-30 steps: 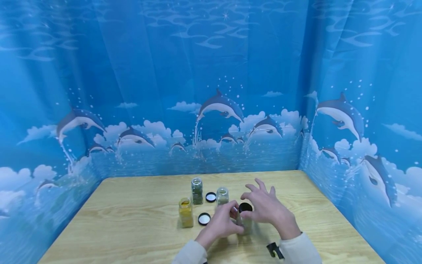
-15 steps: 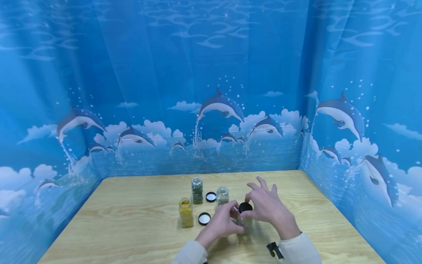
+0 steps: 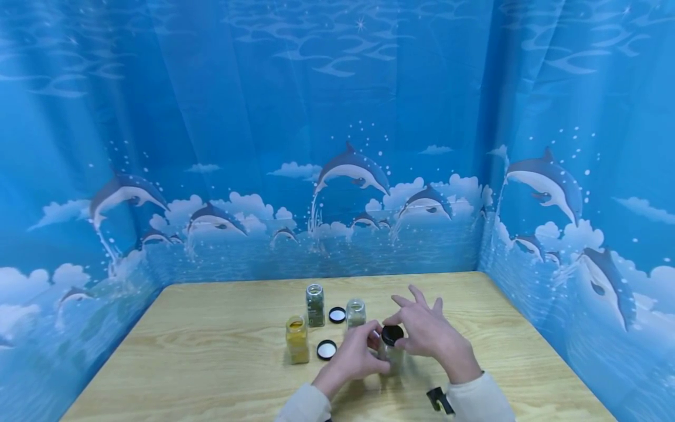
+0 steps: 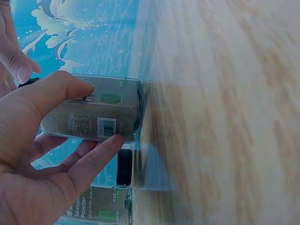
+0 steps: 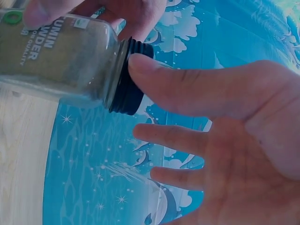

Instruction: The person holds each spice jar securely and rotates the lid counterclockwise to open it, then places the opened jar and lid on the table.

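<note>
My left hand (image 3: 360,354) grips a clear glass spice jar (image 5: 70,56) around its body, its label reading cumin powder in part. The jar is filled with brownish powder and stands upright on the table. On its neck sits a ridged black lid (image 3: 392,334). Thumb and index finger of my right hand (image 3: 429,331) pinch this lid from near and far side, while the other fingers spread away from it. In the right wrist view, the thumb presses the lid's side; the index finger is hidden there.
Left of the hands stand uncapped jars: one of yellow powder (image 3: 297,343), one of dark green contents (image 3: 316,308) and a pale one (image 3: 355,310) right behind the left hand. Two black lids, a near lid (image 3: 326,350) and a far lid (image 3: 337,315), lie inside up among them.
The right thumb has shifted rightward along the lid's near side and the index finger leftward along its far side. My left hand and the other jars have stayed in place.
</note>
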